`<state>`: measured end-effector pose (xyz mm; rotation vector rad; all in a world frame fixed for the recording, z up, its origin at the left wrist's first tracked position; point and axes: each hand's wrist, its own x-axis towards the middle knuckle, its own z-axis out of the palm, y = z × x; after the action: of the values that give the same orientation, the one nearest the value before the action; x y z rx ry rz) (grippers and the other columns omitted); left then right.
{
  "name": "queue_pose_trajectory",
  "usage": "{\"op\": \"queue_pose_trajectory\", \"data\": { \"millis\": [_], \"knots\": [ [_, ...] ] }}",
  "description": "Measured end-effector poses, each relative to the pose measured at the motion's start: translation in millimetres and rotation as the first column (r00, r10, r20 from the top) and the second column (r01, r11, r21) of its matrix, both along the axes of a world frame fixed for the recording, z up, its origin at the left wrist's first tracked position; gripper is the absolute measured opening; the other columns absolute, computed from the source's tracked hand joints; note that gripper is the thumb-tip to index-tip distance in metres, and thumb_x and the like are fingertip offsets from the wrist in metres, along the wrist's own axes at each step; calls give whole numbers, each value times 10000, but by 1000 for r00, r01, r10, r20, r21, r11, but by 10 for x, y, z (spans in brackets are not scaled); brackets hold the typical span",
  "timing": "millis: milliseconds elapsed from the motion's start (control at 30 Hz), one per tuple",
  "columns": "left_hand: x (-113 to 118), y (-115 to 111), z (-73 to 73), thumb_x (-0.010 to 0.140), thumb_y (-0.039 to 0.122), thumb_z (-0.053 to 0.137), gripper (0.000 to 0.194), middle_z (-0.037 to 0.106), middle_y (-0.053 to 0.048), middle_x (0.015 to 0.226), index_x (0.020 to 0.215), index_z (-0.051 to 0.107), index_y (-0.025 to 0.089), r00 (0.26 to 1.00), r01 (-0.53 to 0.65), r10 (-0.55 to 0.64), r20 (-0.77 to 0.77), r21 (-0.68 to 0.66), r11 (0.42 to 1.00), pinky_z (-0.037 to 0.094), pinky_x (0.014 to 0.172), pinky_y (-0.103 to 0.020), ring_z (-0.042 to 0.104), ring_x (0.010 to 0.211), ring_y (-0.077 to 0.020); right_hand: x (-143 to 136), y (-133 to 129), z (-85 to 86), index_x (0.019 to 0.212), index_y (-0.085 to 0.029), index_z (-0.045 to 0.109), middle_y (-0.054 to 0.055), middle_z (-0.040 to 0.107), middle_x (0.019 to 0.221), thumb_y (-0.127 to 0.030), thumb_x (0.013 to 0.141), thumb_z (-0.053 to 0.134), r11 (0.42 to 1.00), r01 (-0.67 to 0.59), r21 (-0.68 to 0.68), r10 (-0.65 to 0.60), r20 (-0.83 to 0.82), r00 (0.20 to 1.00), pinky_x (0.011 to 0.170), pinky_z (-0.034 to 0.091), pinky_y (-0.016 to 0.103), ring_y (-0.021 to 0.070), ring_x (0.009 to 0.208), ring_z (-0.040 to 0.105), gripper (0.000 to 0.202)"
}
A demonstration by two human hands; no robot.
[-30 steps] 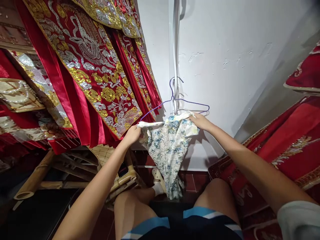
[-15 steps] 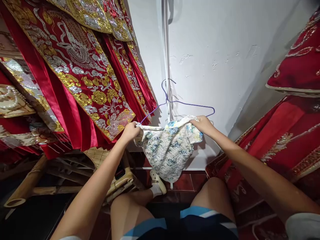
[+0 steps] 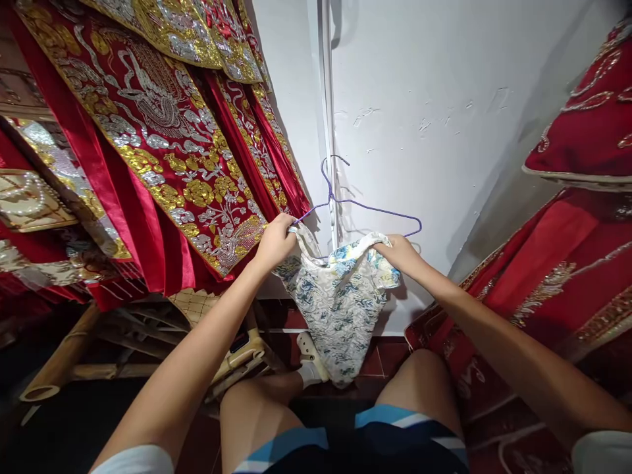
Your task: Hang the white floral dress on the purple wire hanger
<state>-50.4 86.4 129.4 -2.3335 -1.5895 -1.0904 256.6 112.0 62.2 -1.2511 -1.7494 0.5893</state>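
Note:
A small white short-sleeved top (image 3: 338, 309) with a blue, green and yellow floral print hangs between my two hands. My left hand (image 3: 277, 245) is closed on its left shoulder edge, right by the left arm of a purple hanger (image 3: 378, 209). On the other side, my right hand (image 3: 401, 255) pinches the collar edge near the right sleeve. The hanger's lower bar shows at the neck opening, and its right arm sticks out above the top. Its hook is near a white vertical strip (image 3: 327, 99) on the wall; whether it hangs from something I cannot tell.
Red robes (image 3: 168, 131) with gold and silver embroidery hang at the left, over bamboo furniture (image 3: 54, 355). More red embroidered garments (image 3: 553, 257) stand at the right. A white wall (image 3: 419, 79) is ahead. A cream clog (image 3: 311, 352) is on my foot, on red floor tiles.
My left hand has moved right and up along the hanger's left arm with the top's shoulder. The neck opening gapes more, and the top hangs a little lower and narrower.

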Motion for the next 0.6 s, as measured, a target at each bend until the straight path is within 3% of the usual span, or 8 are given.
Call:
{"op": "queue_pose_trajectory", "data": {
  "millis": [33, 67, 133, 267, 333, 433, 533, 600],
  "knots": [
    [18, -5, 1, 763, 140, 420, 211, 635, -89, 880, 805, 626, 163, 1000, -27, 26, 13, 36, 999, 435, 796, -303, 576, 836, -224, 22, -20, 14, 820, -189, 628, -10, 561, 626, -352, 759, 584, 998, 35, 46, -34, -18, 999, 555, 348, 277, 152, 548, 470, 180],
    [19, -11, -5, 774, 144, 413, 201, 617, -70, 805, 769, 612, 171, 998, -59, 57, 29, 53, 997, 421, 756, -294, 562, 775, -212, 56, -36, 29, 1001, -188, 642, -10, 583, 646, -332, 749, 602, 991, 93, 94, -90, -42, 995, 565, 362, 283, 162, 551, 486, 293],
    [-11, -18, -29, 779, 156, 406, 193, 553, -32, 667, 713, 586, 180, 993, -103, 100, 62, 43, 994, 383, 686, -282, 512, 663, -186, 151, -53, 53, 1248, -183, 554, -23, 583, 634, -309, 732, 635, 961, 219, 167, -205, -97, 974, 568, 372, 292, 177, 540, 493, 537],
    [-64, 0, -66, 743, 176, 400, 174, 420, 6, 545, 609, 511, 184, 989, -68, 65, 132, 16, 998, 309, 599, -280, 398, 554, -148, 359, -37, 48, 1318, -163, 473, -34, 594, 649, -261, 714, 642, 915, 322, 244, -288, -163, 944, 573, 375, 292, 171, 539, 489, 635],
    [-61, 28, -48, 720, 194, 406, 167, 395, 6, 535, 570, 479, 184, 980, -39, 37, 197, 7, 999, 280, 574, -281, 378, 552, -142, 446, -11, 48, 1363, -162, 460, -23, 627, 682, -229, 706, 636, 916, 312, 253, -277, -166, 946, 568, 374, 287, 164, 542, 496, 683],
    [-98, 83, 46, 660, 222, 455, 147, 380, 7, 521, 518, 448, 184, 931, 66, 5, 364, -183, 981, 278, 545, -267, 365, 549, -131, 583, 34, 111, 1228, -161, 631, 13, 666, 714, -213, 702, 628, 964, 178, 198, -153, -137, 979, 570, 383, 290, 159, 564, 523, 529],
    [-256, 116, 173, 608, 242, 529, 134, 419, 0, 486, 501, 478, 179, 887, 188, 30, 460, -420, 888, 353, 521, -262, 415, 512, -136, 752, 36, 261, 894, -113, 727, 54, 680, 693, -243, 667, 710, 999, 47, 14, -43, -235, 971, 577, 403, 303, 159, 573, 566, 263],
    [-390, 108, 222, 616, 256, 588, 109, 525, -41, 520, 570, 577, 158, 847, 275, 56, 529, -524, 806, 456, 560, -306, 542, 554, -191, 851, -7, 379, 814, -78, 712, 81, 693, 684, -247, 644, 766, 985, -81, -152, 22, -356, 934, 585, 406, 312, 150, 559, 596, 246]
  ]
}}
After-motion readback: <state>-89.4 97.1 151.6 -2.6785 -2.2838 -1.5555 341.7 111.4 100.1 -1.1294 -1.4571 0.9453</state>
